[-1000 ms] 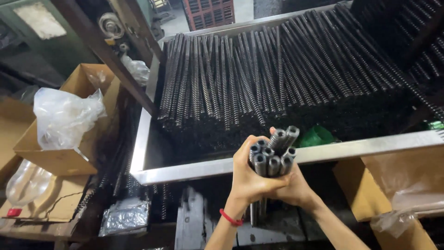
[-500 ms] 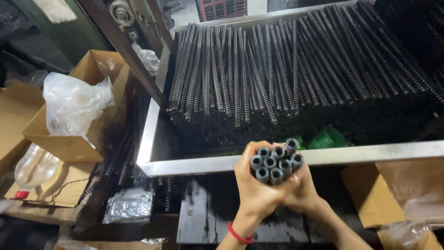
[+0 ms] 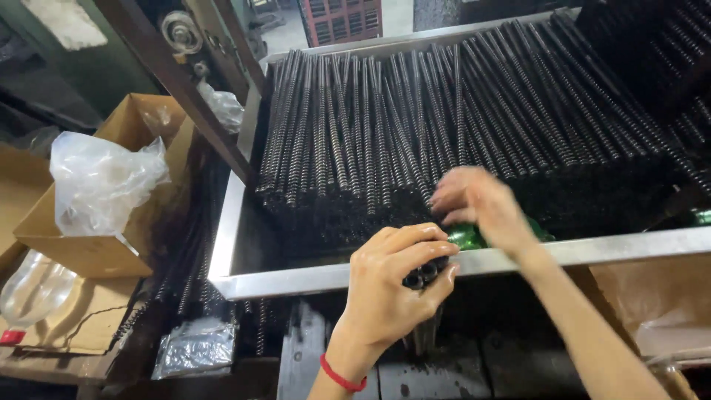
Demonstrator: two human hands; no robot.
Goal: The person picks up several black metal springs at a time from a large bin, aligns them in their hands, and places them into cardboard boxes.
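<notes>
My left hand [image 3: 392,285] grips a bundle of dark metal tubes [image 3: 424,278] upright in front of the steel tray's rim [image 3: 296,280]; only their open ends show past my fingers. A red band circles that wrist. My right hand [image 3: 481,207], blurred and with fingers apart, reaches over the rim toward the near ends of the many black threaded rods [image 3: 415,126] stacked in the tray. It holds nothing. A green object [image 3: 466,235] lies just under it, by the rim.
A cardboard box [image 3: 111,222] with a clear plastic bag [image 3: 100,181] stands at left. A clear plastic bottle [image 3: 29,292] lies at the lower left. A crumpled silver bag [image 3: 196,347] lies below the tray. Brown paper [image 3: 659,296] is at lower right.
My right hand has left the tube bundle and moved up over the tray's rim toward the rods. My left hand now holds the bundle alone, lower and closed around its top.
</notes>
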